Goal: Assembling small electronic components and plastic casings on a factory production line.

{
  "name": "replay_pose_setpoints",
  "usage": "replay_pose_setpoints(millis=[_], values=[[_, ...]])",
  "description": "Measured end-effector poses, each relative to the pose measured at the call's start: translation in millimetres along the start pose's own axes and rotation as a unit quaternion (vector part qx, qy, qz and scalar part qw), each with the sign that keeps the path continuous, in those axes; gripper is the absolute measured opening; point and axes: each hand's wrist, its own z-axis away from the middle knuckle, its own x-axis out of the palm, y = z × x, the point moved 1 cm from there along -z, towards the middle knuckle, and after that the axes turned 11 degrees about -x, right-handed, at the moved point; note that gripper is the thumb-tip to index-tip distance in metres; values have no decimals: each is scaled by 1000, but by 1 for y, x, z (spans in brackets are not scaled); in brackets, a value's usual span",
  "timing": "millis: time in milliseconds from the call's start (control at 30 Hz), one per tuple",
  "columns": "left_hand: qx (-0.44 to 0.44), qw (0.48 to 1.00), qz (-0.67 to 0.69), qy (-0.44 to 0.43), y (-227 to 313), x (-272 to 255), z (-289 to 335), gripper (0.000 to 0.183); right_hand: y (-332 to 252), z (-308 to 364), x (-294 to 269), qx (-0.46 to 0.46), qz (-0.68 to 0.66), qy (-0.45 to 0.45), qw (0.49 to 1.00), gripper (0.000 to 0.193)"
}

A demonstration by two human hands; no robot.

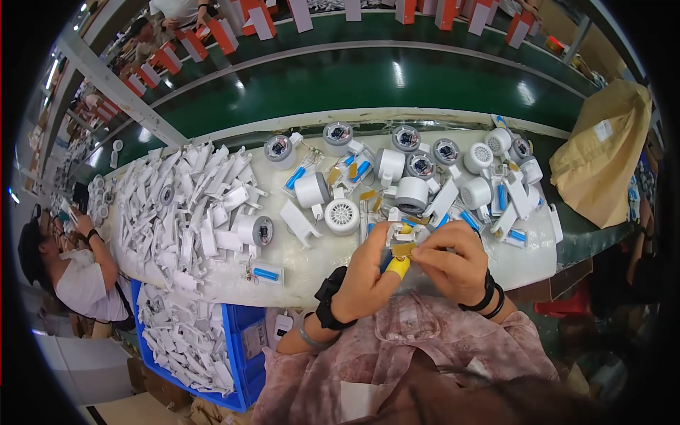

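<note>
Close in front of me, my left hand [368, 278] is closed around a white plastic part [418, 232], partly hidden by my fingers. A yellow wrap [399, 267] covers the end of my left thumb. Against the white part sits a small flat amber piece [404, 249]. My right hand [457, 261] pinches at its right edge with thumb and fingertips. Just beyond my hands lie round white fan-like heads, among them a grilled one [342, 216] and a grey-rimmed one with a circuit board [421, 165]. Blue cylindrical cells [265, 274] sit in open white housings.
A large heap of white plastic shells [184, 205] covers the table's left side; more fill a blue crate [244, 354] below. A brown paper bag [602, 152] stands at right. Beyond runs a green conveyor [319, 81] with orange-and-white boxes [258, 20]. A co-worker [85, 265] works at left.
</note>
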Motion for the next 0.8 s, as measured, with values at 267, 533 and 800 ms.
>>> replay_pose_setpoints(millis=[267,533,800], values=[[75,993,-91,10,4,2,0,48,0,4,-1,22,-25,11,999,28],[31,999,-14,-19,0,4,1,48,-1,7,1,67,-68,29,995,26],[147,987,-64,-15,1,4,-5,42,1,12,2,79,-66,48,994,24]])
